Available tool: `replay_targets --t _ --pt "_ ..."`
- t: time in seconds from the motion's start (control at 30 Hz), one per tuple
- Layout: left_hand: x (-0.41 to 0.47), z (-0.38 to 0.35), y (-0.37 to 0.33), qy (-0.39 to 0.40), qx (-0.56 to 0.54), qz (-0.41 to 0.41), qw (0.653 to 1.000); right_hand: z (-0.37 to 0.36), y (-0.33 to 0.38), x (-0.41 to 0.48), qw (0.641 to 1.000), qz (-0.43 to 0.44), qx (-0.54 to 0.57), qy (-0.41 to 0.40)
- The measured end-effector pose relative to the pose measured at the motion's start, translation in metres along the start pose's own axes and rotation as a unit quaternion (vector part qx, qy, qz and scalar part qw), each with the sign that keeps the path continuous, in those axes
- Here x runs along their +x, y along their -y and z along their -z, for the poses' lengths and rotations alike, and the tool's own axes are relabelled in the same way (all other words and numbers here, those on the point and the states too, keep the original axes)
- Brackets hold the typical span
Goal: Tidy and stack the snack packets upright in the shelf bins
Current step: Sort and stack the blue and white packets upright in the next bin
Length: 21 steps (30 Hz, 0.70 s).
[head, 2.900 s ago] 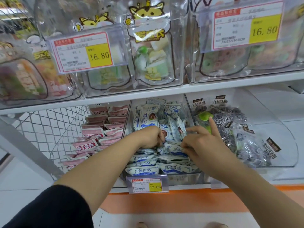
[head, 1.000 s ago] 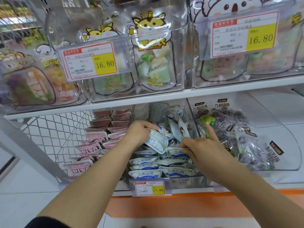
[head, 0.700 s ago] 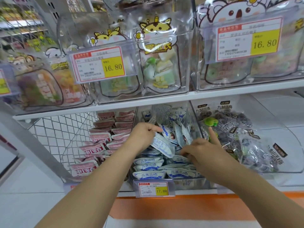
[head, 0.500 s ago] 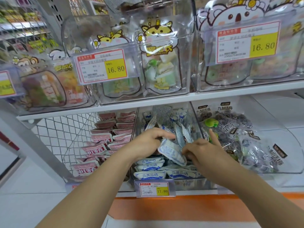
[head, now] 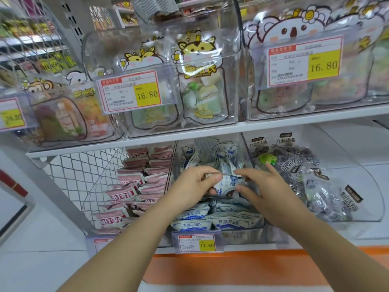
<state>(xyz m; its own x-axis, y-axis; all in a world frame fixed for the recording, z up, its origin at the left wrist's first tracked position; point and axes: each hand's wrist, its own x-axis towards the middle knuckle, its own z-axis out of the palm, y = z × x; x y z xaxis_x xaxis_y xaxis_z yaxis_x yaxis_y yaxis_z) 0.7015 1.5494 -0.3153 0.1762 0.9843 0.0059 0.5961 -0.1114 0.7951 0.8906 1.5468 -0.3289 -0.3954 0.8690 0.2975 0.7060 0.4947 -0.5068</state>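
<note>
A person's two hands meet over the middle clear bin (head: 242, 236) on the lower shelf, sharing one blue-and-white packet (head: 228, 183) just above the heap. The packet is tilted, neither flat nor upright: its long axis slants from a crinkled top edge between the two hands down toward the front of the bin, printed face toward the camera.

The left hand (head: 193, 184) has its fingers curled, thumb and forefinger pinching the packet's upper left edge. The right hand (head: 267, 186) grips the opposite side, thumb below and forefinger on top, while one finger sticks out toward the back of the shelf.

Beneath them, the flat packets (head: 193, 225) lie in rows at the front of the bin, long sides running across it, labels facing forward. Behind the hands, the rear packets (head: 226, 149) stand or lean at mixed angles.

Pink packets (head: 126, 192) fill the bin to the left; dark plum bags (head: 305, 171) lie in the bin to the right. A price tag (head: 196, 242) reading 17.80 is clipped to the middle bin's front. Cartoon-animal pouches (head: 200, 81) stand in the clear bins on the shelf above.
</note>
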Motion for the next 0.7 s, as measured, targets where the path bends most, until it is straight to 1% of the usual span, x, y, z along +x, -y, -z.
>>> replay_targets --t 0.1,0.17,0.27,0.33,0.4,0.47,0.53,0.6,0.7 --pt "-0.002 -0.010 -0.005 0.022 0.008 0.009 1.000 -0.005 -0.007 0.001 0.998 0.005 0.035 -0.051" --pt "-0.001 -0.011 -0.004 0.030 0.027 0.018 0.999 -0.008 -0.011 0.003 0.996 0.008 0.032 -0.080" --pt "0.000 -0.005 -0.003 0.021 0.045 0.014 0.999 -0.013 -0.015 0.004 0.994 0.024 0.011 -0.108" --pt "0.001 -0.003 -0.001 0.008 0.029 0.005 1.000 -0.014 -0.015 0.004 0.990 0.029 0.010 -0.136" --pt "0.000 -0.005 0.000 0.020 0.003 0.006 1.000 -0.012 -0.011 0.003 0.984 0.012 0.045 -0.174" --pt "-0.002 -0.011 0.001 0.026 0.012 0.011 1.000 -0.004 -0.003 0.001 0.972 -0.015 0.117 -0.202" --pt "-0.005 -0.013 0.002 -0.021 -0.011 0.000 1.000 0.001 0.004 -0.002 0.966 -0.024 0.162 -0.200" --pt "-0.009 -0.010 0.002 -0.096 -0.064 -0.009 0.993 0.003 0.004 -0.005 0.968 -0.036 0.181 -0.168" --pt "-0.019 -0.004 0.003 -0.193 -0.137 -0.003 0.972 0.003 0.000 -0.009 0.983 -0.028 0.129 -0.124"
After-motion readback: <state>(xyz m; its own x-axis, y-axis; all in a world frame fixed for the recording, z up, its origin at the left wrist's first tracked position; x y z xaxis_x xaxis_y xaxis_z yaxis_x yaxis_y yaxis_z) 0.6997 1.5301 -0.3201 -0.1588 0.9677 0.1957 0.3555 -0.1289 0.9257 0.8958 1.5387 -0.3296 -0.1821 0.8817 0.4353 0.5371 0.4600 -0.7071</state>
